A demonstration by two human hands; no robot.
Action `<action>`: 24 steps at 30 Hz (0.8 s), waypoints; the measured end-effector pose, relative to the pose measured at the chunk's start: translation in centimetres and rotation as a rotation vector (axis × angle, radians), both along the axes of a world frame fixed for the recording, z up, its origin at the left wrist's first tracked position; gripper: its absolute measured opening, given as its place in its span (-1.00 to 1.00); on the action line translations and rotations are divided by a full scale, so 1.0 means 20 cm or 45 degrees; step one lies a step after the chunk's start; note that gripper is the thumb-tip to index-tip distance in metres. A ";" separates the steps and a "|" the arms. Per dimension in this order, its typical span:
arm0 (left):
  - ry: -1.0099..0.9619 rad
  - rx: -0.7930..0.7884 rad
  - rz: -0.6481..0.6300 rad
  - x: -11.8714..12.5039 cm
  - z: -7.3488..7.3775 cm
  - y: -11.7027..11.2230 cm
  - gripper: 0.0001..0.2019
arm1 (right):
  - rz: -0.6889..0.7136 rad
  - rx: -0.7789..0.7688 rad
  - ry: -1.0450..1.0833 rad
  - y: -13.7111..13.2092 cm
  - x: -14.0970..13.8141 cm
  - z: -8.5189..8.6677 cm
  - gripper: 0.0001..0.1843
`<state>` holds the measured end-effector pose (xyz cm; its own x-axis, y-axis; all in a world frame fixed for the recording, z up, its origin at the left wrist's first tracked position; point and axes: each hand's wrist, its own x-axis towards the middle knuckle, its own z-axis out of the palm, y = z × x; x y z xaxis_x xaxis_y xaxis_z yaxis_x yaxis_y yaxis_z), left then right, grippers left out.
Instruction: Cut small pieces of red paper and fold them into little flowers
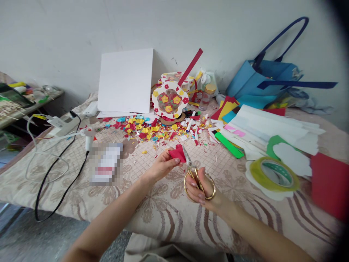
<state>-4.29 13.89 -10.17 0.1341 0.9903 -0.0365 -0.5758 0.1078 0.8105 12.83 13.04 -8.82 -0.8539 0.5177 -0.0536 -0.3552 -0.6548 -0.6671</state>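
My left hand (167,164) pinches a small folded piece of red paper (177,154) above the front middle of the table. In my right hand (201,186) is a pair of scissors (190,165) with gold loop handles, my fingers through the loops. The silver blades point away from me and meet the right edge of the red paper; whether they are parted there is hard to make out. Behind my hands lies a spread of colourful paper scraps and cut flowers (144,129). A round flower-decorated paper fan (170,102) with a red strip stands behind them.
Right of my hands lie a roll of yellow tape (275,174), a green strip (229,145), white paper sheets (275,123) and red paper (329,183). A blue bag (261,80) and glass jar (207,96) stand behind. Cables (60,158), a blurred-out flat object (107,163) and a white board (125,82) are leftward.
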 end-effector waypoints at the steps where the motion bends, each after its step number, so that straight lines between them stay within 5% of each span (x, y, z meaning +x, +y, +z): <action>1: 0.009 -0.008 -0.002 0.00 0.00 0.00 -0.76 | -0.027 0.042 -0.039 0.01 0.01 0.00 -0.41; 5: 0.040 -0.117 0.017 0.00 -0.01 0.02 -0.73 | -0.244 0.403 -0.498 0.11 0.08 0.00 -0.43; 11: 0.194 -0.314 0.151 -0.02 -0.03 0.05 -0.61 | -0.744 1.424 -1.679 0.36 0.26 -0.04 -0.72; 13: 0.303 -0.290 0.203 -0.02 -0.05 0.06 -0.60 | -0.762 1.418 -1.656 0.40 0.28 -0.06 -0.74; 18: 0.671 -0.142 0.316 -0.05 -0.10 0.09 -0.58 | -0.715 0.936 -1.174 0.39 0.21 -0.10 -0.72; 24: 0.863 0.035 0.223 -0.04 -0.11 0.09 -0.63 | -0.595 0.818 -0.978 0.35 0.07 -0.11 -0.70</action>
